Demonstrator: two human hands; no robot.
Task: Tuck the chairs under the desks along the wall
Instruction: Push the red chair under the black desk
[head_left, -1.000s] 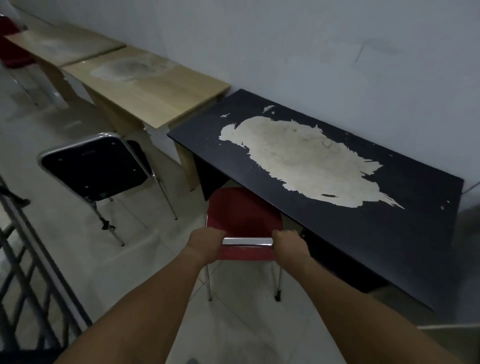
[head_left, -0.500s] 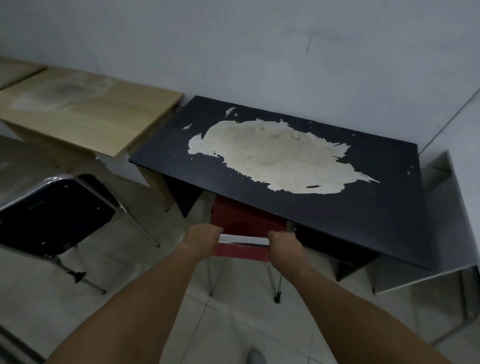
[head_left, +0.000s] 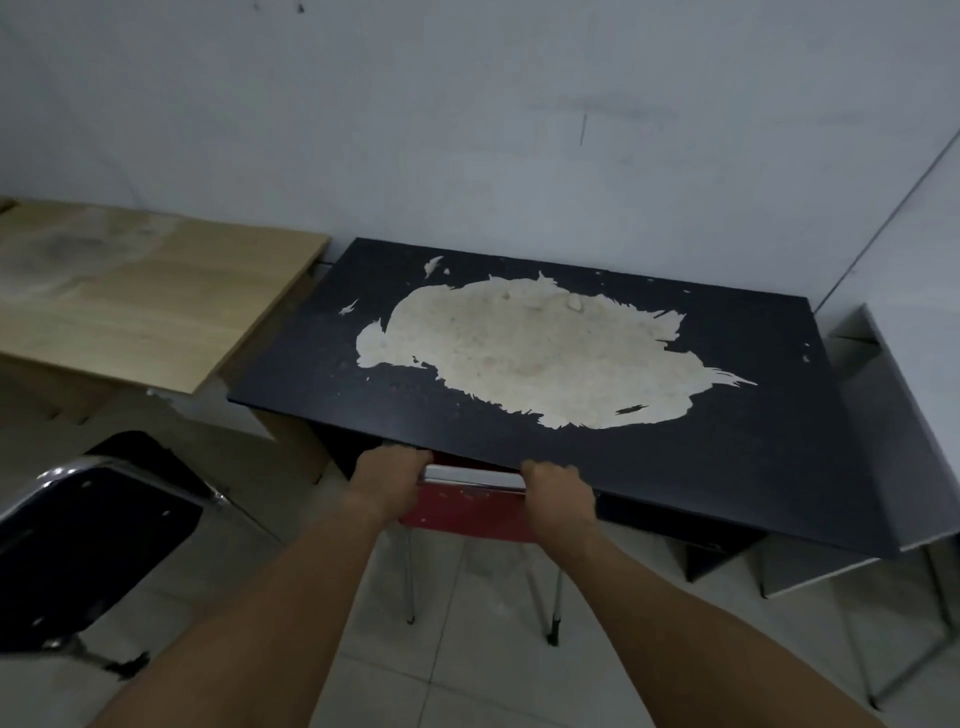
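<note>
A red chair (head_left: 467, 512) with a chrome top rail and thin metal legs stands at the front edge of the black desk (head_left: 737, 452), whose top has a large worn pale patch. Its seat is hidden under the desk; only the backrest and rear legs show. My left hand (head_left: 389, 478) is closed on the left end of the backrest rail. At the rail's right end my right hand (head_left: 558, 493) grips the same way. A black chair (head_left: 78, 545) with a chrome frame stands out on the floor at the left, in front of the wooden desk (head_left: 130, 301).
A grey wall runs behind the desks. A pale grey table (head_left: 904, 415) stands at the right, touching the black desk's end, with thin metal legs below. The floor is light tile.
The red chair has slid forward under the black desk, so its seat is now hidden. My view has moved closer and turned right; both hands keep their grip on the backrest.
</note>
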